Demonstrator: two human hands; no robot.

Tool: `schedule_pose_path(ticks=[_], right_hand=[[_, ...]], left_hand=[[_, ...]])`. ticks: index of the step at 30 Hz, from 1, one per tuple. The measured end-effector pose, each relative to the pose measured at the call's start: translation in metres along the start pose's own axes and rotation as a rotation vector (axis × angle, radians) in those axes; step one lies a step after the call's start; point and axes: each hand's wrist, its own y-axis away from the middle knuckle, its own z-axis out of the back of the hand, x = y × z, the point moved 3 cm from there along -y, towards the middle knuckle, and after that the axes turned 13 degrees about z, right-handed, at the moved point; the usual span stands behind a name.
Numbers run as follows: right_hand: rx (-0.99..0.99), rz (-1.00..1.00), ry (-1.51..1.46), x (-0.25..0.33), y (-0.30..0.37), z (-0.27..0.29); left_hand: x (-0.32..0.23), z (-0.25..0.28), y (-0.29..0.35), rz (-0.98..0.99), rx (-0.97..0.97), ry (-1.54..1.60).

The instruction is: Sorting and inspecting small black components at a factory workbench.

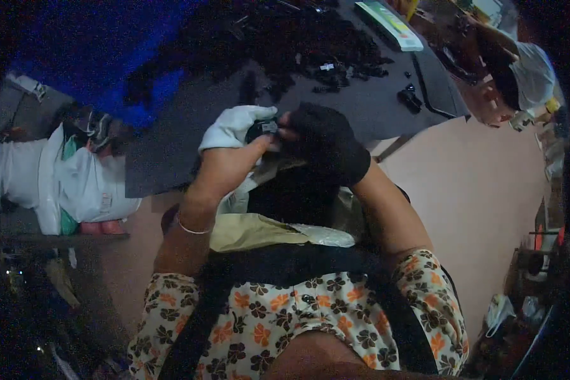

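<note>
Head view: a person in a floral top works at a dark table [373, 107]. The left hand [231, 152], in a partial white glove, and the right hand [323, 142], in a black fingerless glove, meet and clamp a small black part [263, 128] between them above the table's near edge; its orientation is unclear. Beyond, loose black parts [297, 44] lie heaped. White sacks [76, 177] stand left, contents hidden.

Both hands meet mid-frame: left hand [225, 166] with a white cloth [234, 125] over its fingers, right hand [326, 142] in a black glove, both pinching a small black part [261, 130]. Dark table [190, 114] behind, pile of black parts [297, 38] up top, white bags [76, 183] far left.
</note>
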Motion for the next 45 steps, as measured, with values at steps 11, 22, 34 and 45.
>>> schedule_pose_path(ticks=[11, 22, 34, 45], right_hand=[[0.202, -0.160, 0.037, 0.002, 0.001, 0.004], [0.185, -0.171, 0.054, 0.014, -0.013, 0.010], [0.331, -0.680, -0.492, 0.005, -0.001, -0.004], [0.394, -0.615, 0.462, -0.028, 0.003, 0.032]], left_hand=[[0.001, 0.001, 0.011, 0.190, 0.160, 0.521], [0.007, 0.000, 0.020, 0.186, 0.010, 0.330], [0.006, 0.010, 0.031, 0.105, 0.113, 0.082], [0.022, 0.010, -0.054, -0.604, -0.125, -0.873]])
